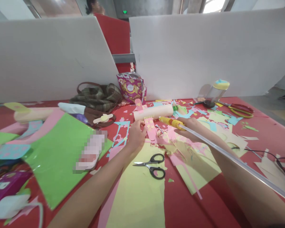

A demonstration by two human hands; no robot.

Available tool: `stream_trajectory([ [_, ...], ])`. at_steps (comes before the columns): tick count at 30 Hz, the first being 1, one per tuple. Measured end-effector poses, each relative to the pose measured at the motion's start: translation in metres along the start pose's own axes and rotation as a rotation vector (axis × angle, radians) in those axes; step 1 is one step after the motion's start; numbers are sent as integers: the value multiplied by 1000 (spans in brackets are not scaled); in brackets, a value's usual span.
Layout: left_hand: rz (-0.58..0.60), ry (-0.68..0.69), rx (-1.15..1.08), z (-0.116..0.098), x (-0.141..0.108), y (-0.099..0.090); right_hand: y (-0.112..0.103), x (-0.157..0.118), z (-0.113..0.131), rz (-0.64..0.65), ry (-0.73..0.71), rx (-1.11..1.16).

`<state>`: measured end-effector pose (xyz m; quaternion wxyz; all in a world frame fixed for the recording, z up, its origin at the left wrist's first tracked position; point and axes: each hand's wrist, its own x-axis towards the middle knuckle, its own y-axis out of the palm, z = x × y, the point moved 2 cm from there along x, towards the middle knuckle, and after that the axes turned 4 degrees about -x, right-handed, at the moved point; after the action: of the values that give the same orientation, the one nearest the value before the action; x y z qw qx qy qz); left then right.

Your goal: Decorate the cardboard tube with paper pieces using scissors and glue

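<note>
My right hand [192, 125] is wrapped round a yellow hot glue gun [172, 122], its tip pointing left. A long clear glue stick [228, 155] runs from its back end towards the lower right. My left hand [136, 136] has its fingers curled together at the left edge of a pink paper strip [150, 129] with yellow shapes on it. The fingertips are partly hidden. This strip meets a white paper tube [155, 111] lying sideways just beyond both hands. Over the tube's left end stands another pink tab [139, 106].
Black-handled scissors [152, 165] lie on yellow paper [140, 196] nearer me. Left are a green sheet [59, 152] and a phone [92, 152]. Behind stand a purple snack bag [131, 87], a plaid bag [97, 95] and white partitions [204, 53]. A lidded jar [216, 91] and red-handled scissors [242, 109] sit right.
</note>
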<state>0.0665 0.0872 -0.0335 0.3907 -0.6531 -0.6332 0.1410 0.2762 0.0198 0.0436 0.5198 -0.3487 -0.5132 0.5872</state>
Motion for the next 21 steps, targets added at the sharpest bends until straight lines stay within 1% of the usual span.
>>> stream_trajectory([
  [4, 43, -166, -116, 9, 5, 3, 0, 1, 0, 3, -4, 8],
  [8, 112, -252, -223, 13, 7, 11, 1, 1, 0, 6, 10, -18],
  [13, 131, -292, -282, 12, 11, 17, 2, 1, 1, 25, 2, -26],
  [21, 132, -316, -320, 11, 16, 20, 0, 0, 6, 57, 22, -13],
])
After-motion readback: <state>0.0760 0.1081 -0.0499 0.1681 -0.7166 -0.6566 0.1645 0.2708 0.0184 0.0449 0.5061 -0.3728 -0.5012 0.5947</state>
